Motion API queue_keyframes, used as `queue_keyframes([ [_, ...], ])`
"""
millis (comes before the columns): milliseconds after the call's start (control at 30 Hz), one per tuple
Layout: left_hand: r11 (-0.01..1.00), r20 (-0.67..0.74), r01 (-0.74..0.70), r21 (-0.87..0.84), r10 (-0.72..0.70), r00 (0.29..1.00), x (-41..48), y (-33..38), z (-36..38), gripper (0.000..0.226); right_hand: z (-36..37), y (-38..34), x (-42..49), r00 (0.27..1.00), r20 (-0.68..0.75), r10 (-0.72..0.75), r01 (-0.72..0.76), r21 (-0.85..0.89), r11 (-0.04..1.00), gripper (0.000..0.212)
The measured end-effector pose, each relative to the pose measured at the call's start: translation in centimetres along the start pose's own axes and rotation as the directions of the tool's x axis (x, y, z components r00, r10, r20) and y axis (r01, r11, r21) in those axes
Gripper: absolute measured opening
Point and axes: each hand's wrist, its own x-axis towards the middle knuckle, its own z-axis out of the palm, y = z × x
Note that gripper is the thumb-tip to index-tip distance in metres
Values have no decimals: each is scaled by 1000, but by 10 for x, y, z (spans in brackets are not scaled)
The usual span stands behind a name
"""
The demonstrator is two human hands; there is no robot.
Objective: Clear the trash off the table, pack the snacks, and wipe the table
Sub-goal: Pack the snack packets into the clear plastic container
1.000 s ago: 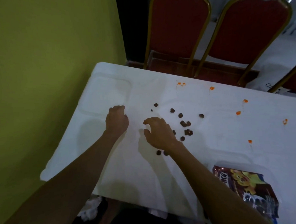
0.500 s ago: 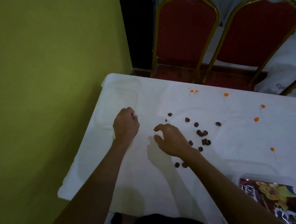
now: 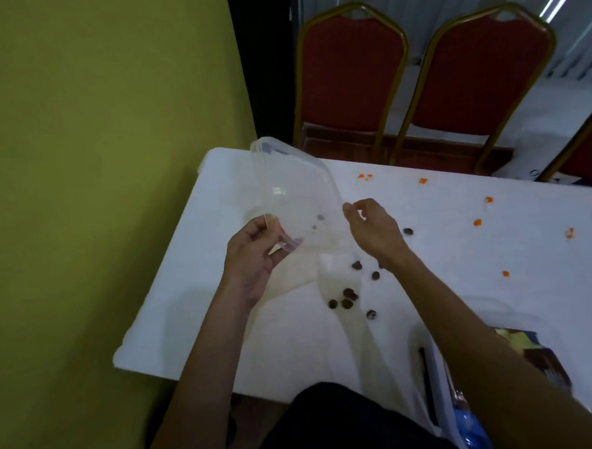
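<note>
My left hand (image 3: 251,254) is shut on the near rim of a clear plastic container (image 3: 286,190), holding it tilted above the white table (image 3: 195,298). Two small dark pieces show inside it. My right hand (image 3: 373,230) hovers at the container's right rim with fingers curled and thumb and forefinger close together; I cannot see whether anything is between them. Several brown snack pieces (image 3: 348,293) lie scattered on the cloth under and beside my right forearm. Orange crumbs (image 3: 477,222) dot the table further right.
A colourful snack bag (image 3: 535,359) lies at the lower right in another clear container (image 3: 433,388), partly behind my right arm. Two red chairs (image 3: 352,73) (image 3: 478,74) stand at the table's far side. A green wall (image 3: 96,166) runs along the left edge.
The clear container lay flat on the table's far left corner; my left hand has taken it and lifted it tilted. My right hand rose from the brown pieces to its rim.
</note>
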Motion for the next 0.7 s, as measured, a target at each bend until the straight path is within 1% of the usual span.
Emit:
queue_keyframes([
  [100,983,146,59,-174,-34,989,-19,-24,23,17,-41,36,-8,988,-25,151,-147,112,983,67],
  [167,966,228,113,-233,-58,972,-31,-44,43,13,-69,66,-17,971,7,237,-231,255,939,69],
  [233,952,300,185,-244,-108,948,-47,-63,67,11,-97,93,-30,963,33,269,-260,393,882,58],
  [267,944,323,231,-233,-149,935,-57,-73,78,11,-110,106,-41,963,15,270,-250,434,866,52],
  [333,932,349,319,-174,-245,905,-77,-87,99,11,-134,130,-64,960,-63,274,-219,444,869,46],
  [367,925,339,358,-125,-299,892,-86,-96,107,10,-145,144,-78,956,-107,273,-204,423,883,45],
  [400,922,297,385,-47,-355,886,-93,-105,114,9,-155,158,-92,955,-139,263,-189,398,898,44],
  [433,915,227,398,70,-403,887,-98,-114,121,11,-163,172,-105,956,-159,248,-173,378,909,43],
  [467,890,134,392,234,-429,893,-104,-124,129,18,-169,185,-118,958,-167,235,-165,350,922,43],
  [500,831,38,367,419,-419,907,-111,-136,136,30,-173,198,-130,958,-167,232,-173,308,935,44],
  [533,751,-36,330,572,-378,925,-119,-146,145,41,-175,211,-141,957,-164,239,-192,257,947,45],
  [567,677,-87,293,676,-321,943,-129,-156,154,48,-177,223,-152,956,-161,244,-209,210,955,45],
  [633,570,-147,244,785,-212,966,-147,-174,170,54,-179,244,-170,957,-165,240,-229,82,970,43],
  [700,482,-152,205,852,-148,977,-161,-188,181,55,-179,261,-183,959,-202,198,-213,-55,975,44],
])
